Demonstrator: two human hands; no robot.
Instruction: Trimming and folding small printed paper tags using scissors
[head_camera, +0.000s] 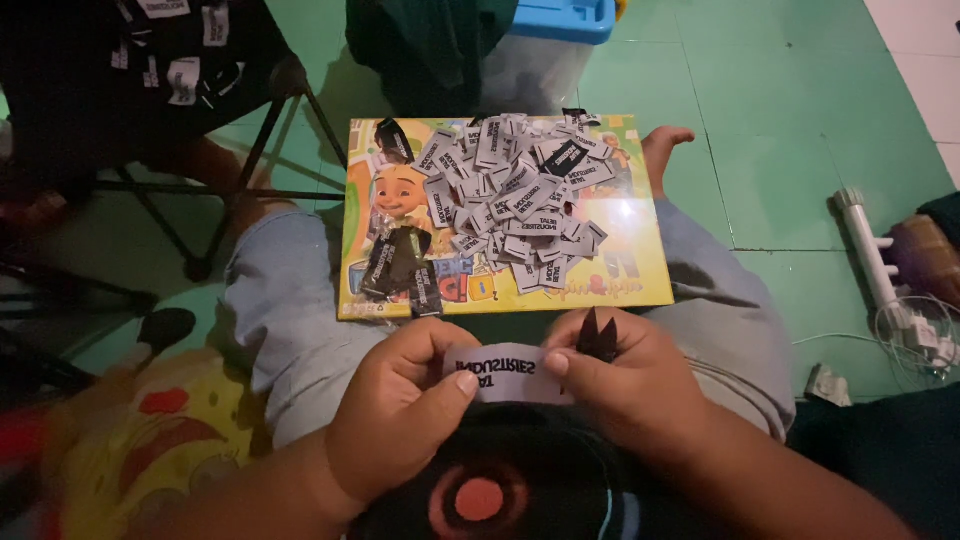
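Both hands are pinching one white label (503, 373), lying sideways between them. The left hand (395, 415) is gripping its left end. The right hand (625, 385) is gripping the right end, plus some black labels (598, 338).

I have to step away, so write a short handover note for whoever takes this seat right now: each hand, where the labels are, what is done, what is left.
Left hand: pinches the left end of one white fabric label, held flat over the lap.
Right hand: pinches the right end of the same label and also holds a small black piece between its fingers.
Yellow cartoon board rests across the knees. A heap of loose white labels lies on its upper middle; a few black labels lie on its left part.
Done: cannot tell which pieces are finished.
Left: the big heap looks unhandled.
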